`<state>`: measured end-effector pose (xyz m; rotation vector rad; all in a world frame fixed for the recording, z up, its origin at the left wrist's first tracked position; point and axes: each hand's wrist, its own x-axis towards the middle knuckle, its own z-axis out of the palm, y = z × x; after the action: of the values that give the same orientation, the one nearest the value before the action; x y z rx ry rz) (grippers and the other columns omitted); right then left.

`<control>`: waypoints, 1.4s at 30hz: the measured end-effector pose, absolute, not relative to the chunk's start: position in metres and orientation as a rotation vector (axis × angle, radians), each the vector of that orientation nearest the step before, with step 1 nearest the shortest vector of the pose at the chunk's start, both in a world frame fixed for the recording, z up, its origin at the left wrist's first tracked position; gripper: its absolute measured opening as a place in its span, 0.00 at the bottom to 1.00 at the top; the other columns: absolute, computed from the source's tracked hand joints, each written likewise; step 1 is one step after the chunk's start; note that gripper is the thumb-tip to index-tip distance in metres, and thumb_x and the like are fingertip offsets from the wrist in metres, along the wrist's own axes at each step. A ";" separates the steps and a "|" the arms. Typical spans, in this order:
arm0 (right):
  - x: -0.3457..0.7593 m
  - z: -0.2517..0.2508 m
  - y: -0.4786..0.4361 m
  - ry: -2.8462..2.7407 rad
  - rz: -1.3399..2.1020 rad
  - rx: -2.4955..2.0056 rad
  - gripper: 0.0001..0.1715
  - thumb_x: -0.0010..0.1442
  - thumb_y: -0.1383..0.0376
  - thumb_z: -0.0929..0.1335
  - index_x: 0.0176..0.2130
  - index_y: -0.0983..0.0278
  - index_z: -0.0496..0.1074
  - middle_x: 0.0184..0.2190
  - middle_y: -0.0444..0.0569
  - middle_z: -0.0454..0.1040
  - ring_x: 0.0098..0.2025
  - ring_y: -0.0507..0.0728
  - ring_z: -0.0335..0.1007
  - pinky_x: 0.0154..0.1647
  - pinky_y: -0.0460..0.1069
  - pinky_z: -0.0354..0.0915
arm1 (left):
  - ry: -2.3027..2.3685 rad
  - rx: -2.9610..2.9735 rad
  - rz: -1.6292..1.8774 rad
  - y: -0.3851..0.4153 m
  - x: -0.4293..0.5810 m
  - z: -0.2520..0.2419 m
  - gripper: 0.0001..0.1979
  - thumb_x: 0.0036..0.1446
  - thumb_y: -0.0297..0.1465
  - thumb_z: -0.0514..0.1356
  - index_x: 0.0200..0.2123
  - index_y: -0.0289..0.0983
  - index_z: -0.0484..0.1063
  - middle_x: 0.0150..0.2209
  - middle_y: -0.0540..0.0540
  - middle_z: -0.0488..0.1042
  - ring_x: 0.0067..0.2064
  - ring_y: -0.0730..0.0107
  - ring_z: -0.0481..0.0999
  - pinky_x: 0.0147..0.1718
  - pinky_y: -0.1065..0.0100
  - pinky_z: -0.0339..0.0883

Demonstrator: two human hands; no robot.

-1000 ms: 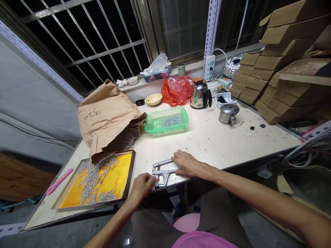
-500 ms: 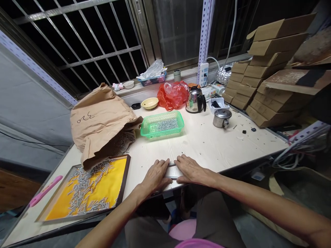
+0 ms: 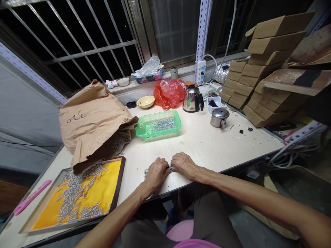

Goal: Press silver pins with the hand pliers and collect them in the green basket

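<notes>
Close to the table's front edge, my left hand [image 3: 156, 173] is closed with its fingers curled down. My right hand [image 3: 185, 166] is beside it, also closed. Between them shows a short stretch of a thin grey metal strip [image 3: 170, 167], with its ends hidden under my fingers. A small flat metallic end [image 3: 146, 173] pokes out left of my left hand; whether it belongs to the same piece I cannot tell. Beyond my hands is a green plastic basket [image 3: 141, 133] holding many small metal pins [image 3: 165, 124].
At left, a tray [image 3: 117, 186] with a yellow bottom holds scattered metal pins, beside a brown paper bag [image 3: 95, 117] and a pink-handled tool [image 3: 32, 198]. A kettle [image 3: 191, 100], a lidded metal cup [image 3: 219, 118] and stacked cardboard boxes [image 3: 263, 72] stand at right.
My hands have gone from lying flatter across two parallel metal edges to fingers curled around one thin strip. The flat metallic end now shows left of my left hand. The view has shifted slightly.
</notes>
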<state>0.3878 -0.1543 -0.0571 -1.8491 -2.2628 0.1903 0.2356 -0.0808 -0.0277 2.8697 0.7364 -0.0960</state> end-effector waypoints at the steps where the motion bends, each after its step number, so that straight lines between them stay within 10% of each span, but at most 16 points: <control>1: 0.388 -0.056 -0.154 -2.270 0.192 -1.848 0.06 0.59 0.64 0.66 0.33 0.65 0.70 0.33 0.48 0.70 0.40 0.56 0.63 0.40 0.50 0.53 | 0.747 2.871 -0.097 -0.081 0.236 -0.028 0.08 0.59 0.33 0.54 0.30 0.37 0.68 0.33 0.47 0.69 0.39 0.65 0.66 0.34 0.67 0.61; 9: 0.406 -0.039 -0.158 -2.275 0.322 -1.782 0.28 0.52 0.48 0.69 0.45 0.65 0.69 0.40 0.52 0.68 0.43 0.59 0.59 0.41 0.51 0.56 | 0.849 2.827 0.238 -0.111 0.219 -0.044 0.17 0.58 0.31 0.56 0.50 0.36 0.63 0.51 0.40 0.66 0.53 0.58 0.64 0.50 0.57 0.63; 21: 0.388 -0.031 -0.110 -2.163 0.147 -2.016 0.11 0.61 0.66 0.62 0.38 0.65 0.73 0.38 0.55 0.70 0.45 0.61 0.58 0.43 0.54 0.53 | 0.791 2.674 0.473 -0.164 0.215 -0.060 0.15 0.61 0.27 0.49 0.51 0.37 0.63 0.46 0.40 0.71 0.50 0.60 0.69 0.55 0.48 0.58; 30: 0.301 -0.024 -0.125 -2.851 0.154 -0.956 0.06 0.57 0.66 0.66 0.31 0.61 0.74 0.36 0.49 0.70 0.45 0.59 0.57 0.40 0.52 0.54 | 0.347 2.725 0.834 -0.197 0.158 -0.057 0.11 0.58 0.28 0.54 0.45 0.38 0.67 0.35 0.44 0.74 0.38 0.65 0.72 0.37 0.66 0.69; 42: 0.311 -0.010 -0.103 -2.200 0.016 -1.077 0.13 0.63 0.69 0.57 0.36 0.63 0.69 0.31 0.50 0.71 0.36 0.55 0.65 0.37 0.50 0.60 | 2.091 2.231 0.541 -0.067 -0.030 -0.012 0.12 0.60 0.30 0.49 0.38 0.37 0.73 0.39 0.43 0.74 0.44 0.63 0.70 0.46 0.63 0.62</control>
<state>0.3107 -0.1028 -0.0102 -1.0770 -2.1998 0.0155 -0.0302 -0.0667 -0.0116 2.2309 2.0907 0.5412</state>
